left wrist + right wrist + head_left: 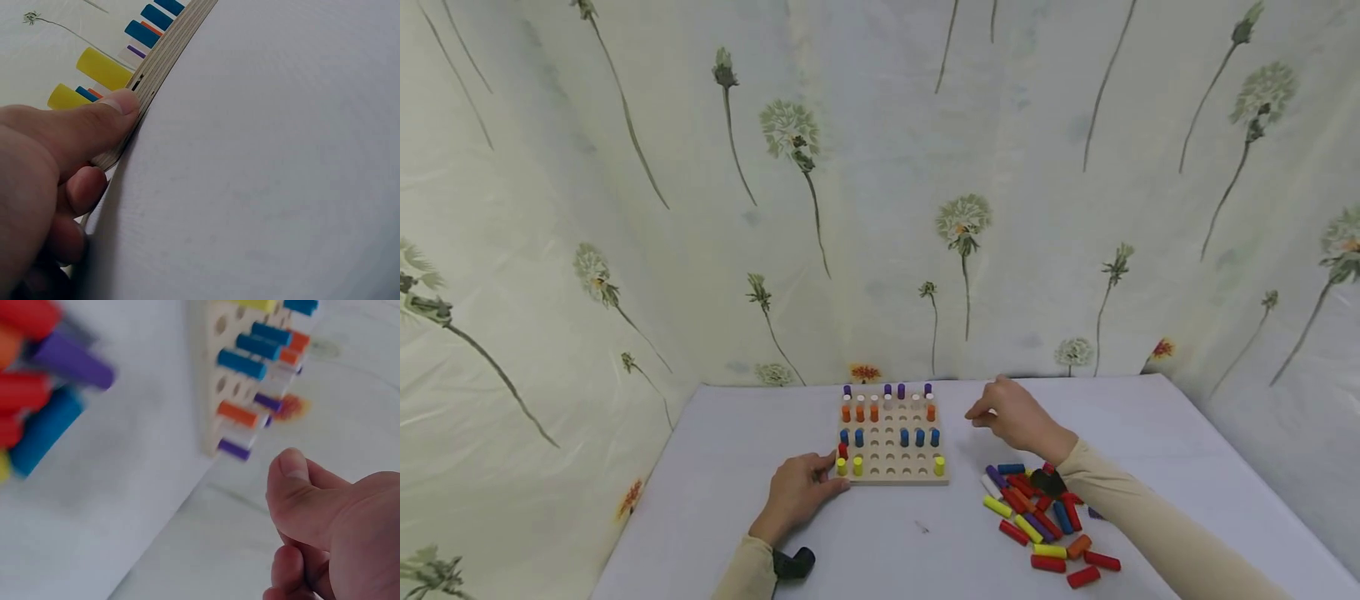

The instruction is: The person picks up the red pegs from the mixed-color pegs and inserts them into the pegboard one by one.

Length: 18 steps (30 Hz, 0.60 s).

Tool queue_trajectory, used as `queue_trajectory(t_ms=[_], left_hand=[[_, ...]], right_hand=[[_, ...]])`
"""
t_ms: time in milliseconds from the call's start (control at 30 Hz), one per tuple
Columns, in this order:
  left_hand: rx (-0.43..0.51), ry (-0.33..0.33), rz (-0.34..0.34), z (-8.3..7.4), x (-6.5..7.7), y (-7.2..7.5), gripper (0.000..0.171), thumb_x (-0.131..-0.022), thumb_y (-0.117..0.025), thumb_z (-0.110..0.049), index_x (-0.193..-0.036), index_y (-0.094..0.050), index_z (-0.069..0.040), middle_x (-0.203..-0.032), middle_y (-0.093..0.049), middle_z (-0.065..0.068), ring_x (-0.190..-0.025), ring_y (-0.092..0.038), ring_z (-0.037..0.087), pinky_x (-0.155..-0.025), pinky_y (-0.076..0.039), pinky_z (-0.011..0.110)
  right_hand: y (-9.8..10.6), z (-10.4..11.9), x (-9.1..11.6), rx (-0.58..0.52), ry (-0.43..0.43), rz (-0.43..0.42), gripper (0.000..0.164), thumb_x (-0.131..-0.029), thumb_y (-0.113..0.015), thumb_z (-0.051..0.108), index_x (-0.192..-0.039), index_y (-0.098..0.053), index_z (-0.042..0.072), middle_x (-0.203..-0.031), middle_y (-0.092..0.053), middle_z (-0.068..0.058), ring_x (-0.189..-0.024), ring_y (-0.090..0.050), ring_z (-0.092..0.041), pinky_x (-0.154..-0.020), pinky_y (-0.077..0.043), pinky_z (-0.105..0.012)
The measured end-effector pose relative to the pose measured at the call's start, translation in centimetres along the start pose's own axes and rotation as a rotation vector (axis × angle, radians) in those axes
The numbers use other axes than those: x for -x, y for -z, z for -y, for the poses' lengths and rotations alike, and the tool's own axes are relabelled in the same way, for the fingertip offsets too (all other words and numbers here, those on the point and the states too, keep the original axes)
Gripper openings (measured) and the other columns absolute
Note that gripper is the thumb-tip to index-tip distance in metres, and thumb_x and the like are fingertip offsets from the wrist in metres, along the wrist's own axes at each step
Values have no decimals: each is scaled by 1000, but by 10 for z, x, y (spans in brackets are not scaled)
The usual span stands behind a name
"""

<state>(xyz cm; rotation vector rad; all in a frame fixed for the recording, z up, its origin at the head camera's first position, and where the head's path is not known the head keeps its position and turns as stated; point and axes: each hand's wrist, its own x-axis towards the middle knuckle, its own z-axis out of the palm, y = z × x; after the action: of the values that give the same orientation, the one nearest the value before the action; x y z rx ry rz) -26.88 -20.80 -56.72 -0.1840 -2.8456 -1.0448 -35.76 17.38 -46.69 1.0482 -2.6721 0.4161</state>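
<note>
A wooden pegboard (891,481) lies on the table, with rows of coloured pegs standing in some of its holes. At its near left corner my left hand (801,492) grips the board, thumb against the front edge and fingers along the left side. A red peg (842,451) and a yellow peg (842,467) stand close beside those fingers. Right of the board, my right hand (1018,417) is raised over the table. Its fingers are loosely bent, thumb tip by the index finger, and no peg shows between them in the right wrist view.
Loose pegs in several colours lie piled right of the board, under my right forearm; a red peg (1083,577) is nearest the front. A white cloth covers the table (715,483). Behind it hangs a flower-printed curtain (880,208).
</note>
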Motion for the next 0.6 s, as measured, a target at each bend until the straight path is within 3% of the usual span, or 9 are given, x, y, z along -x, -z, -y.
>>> queue_trajectory(t_ms=[267, 433, 600], left_hand=[[1, -10, -9, 0, 1, 0, 56, -87, -88, -40, -133, -75, -10, -73, -55, -11, -65, -45, 6, -59, -32, 23], [-12, -39, -13, 3, 2, -1, 56, -87, -87, -40, -132, -75, -8, -71, -55, -11, -63, -45, 5, -59, -33, 23], [-7, -44, -11, 4, 0, -1, 56, -88, -86, -41, -133, -75, -10, -71, -55, -12, -63, -45, 4, -59, -33, 23]], right_hand=[[22, -38, 49, 3, -121, 128, 7, -86, -87, 8, -92, -86, 12, -81, -70, 7, -82, -59, -22, -71, -45, -31], [22, -54, 73, -14, -241, 254, 11, -87, -87, 13, -98, -85, 12, -89, -75, 5, -89, -60, -23, -75, -48, -35], [16, -64, 89, -39, -299, 280, 12, -89, -85, 12, -100, -84, 11, -92, -76, 4, -90, -61, -21, -78, -53, -38]])
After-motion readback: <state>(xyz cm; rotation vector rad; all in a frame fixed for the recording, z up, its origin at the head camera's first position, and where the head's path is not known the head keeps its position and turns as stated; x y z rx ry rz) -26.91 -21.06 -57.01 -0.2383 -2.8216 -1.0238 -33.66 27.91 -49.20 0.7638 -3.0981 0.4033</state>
